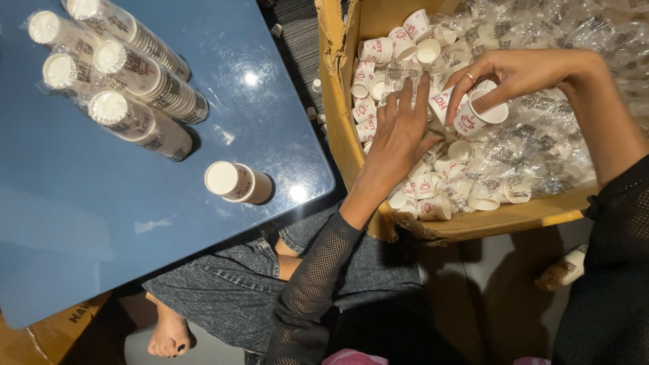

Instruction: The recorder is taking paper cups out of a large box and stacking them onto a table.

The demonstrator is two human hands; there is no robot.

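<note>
The right hand [520, 74] pinches a small paper cup [476, 115] by its rim, just above the loose cups in the cardboard box [338, 128]. It looks light, thin-walled and easily crushed, so the stiffer rim suits holding. The left hand [399, 135], fingers spread, holds nothing.

Blue table [135, 223] with wrapped cup stacks [128, 74], one short unwrapped stack [236, 182]; stray cup on floor [564, 268].

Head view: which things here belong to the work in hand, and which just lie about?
In hand:
right hand holding paper cup
left hand over loose cups
cardboard box

Lying about:
wrapped cup stacks
short stack
blue table
</note>
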